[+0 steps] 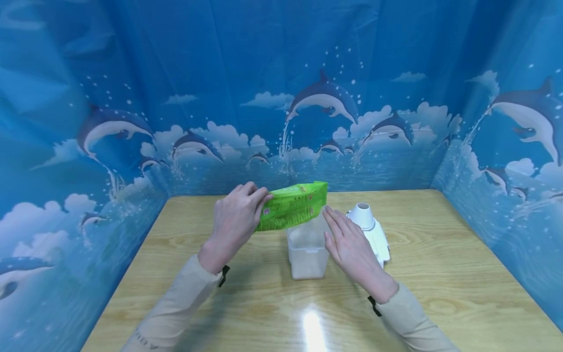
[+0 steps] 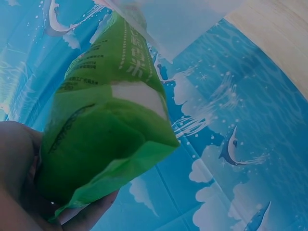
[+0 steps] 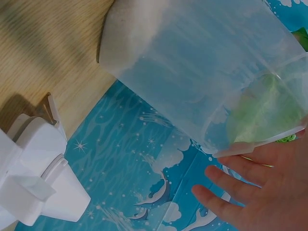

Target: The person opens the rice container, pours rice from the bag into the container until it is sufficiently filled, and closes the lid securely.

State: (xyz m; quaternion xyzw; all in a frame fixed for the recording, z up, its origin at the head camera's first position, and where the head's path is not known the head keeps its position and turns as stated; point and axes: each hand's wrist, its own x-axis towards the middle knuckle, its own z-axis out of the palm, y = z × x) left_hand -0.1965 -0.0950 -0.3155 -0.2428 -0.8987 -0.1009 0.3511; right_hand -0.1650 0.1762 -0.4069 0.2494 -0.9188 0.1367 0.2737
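Observation:
My left hand (image 1: pixel 239 212) grips one end of a green printed plastic bag (image 1: pixel 294 206). The bag lies nearly sideways over a translucent plastic container (image 1: pixel 309 264), which stands upright on the table. In the left wrist view the bag (image 2: pixel 106 130) bulges at its base, with fingers and thumb around that end. My right hand (image 1: pixel 352 242) is at the right side of the container's rim, its fingers extended. Through the container wall (image 3: pixel 183 77) in the right wrist view, part of the bag shows as a green blur. Whether the fingertips touch the rim I cannot tell.
A white plastic appliance (image 1: pixel 376 242) with a cone-shaped spout stands right of the container, partly behind my right hand. Everything rests on a wood-grain table (image 1: pixel 440 274). A blue dolphin-print curtain (image 1: pixel 264 63) encloses the back and sides.

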